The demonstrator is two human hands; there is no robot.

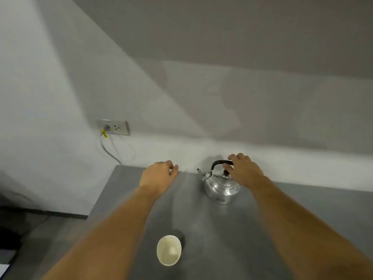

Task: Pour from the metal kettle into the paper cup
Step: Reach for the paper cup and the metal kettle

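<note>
One shiny round metal kettle [221,188], one white paper cup [169,250], grey table [302,209]; right hand [245,170] spread at black handle, left hand [159,175] loosely curled, empty.

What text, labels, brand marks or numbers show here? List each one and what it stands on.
No text here can be read.
Metal kettle: a small dark mark low on its body, too blurred to read.
Paper cup: plain, no print shows.
Wall socket: no lettering can be made out.

Shiny metal kettle [221,187] upright, far side; white paper cup [169,251] upright, near side, well apart
</note>
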